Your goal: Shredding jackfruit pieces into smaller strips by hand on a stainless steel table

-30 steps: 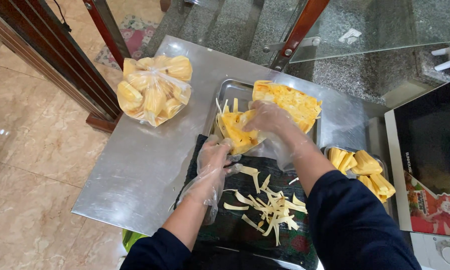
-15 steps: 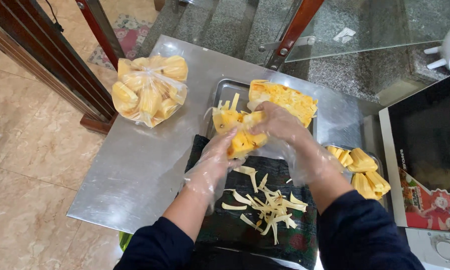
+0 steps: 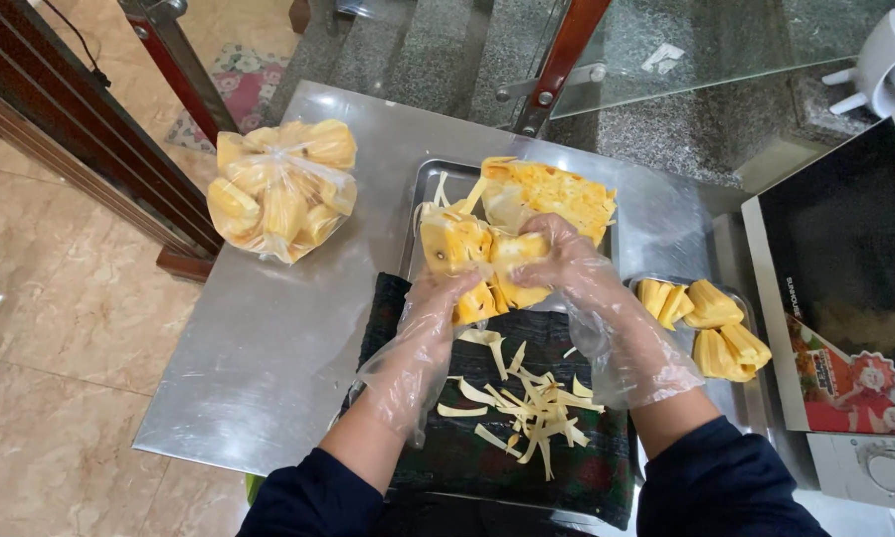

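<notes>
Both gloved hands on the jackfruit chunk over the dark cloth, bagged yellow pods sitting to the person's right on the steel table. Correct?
Not quite. The head view shows the clear bag of pods to the person's left on the steel table. The rest holds: left hand and right hand, both gloved, grip the jackfruit chunk over the dark cloth.

Since a second ago the left hand has risen from the dark mat to join the right hand on the yellow jackfruit chunk, which both now grip at frame centre, lifted clear of the metal tray.
</notes>
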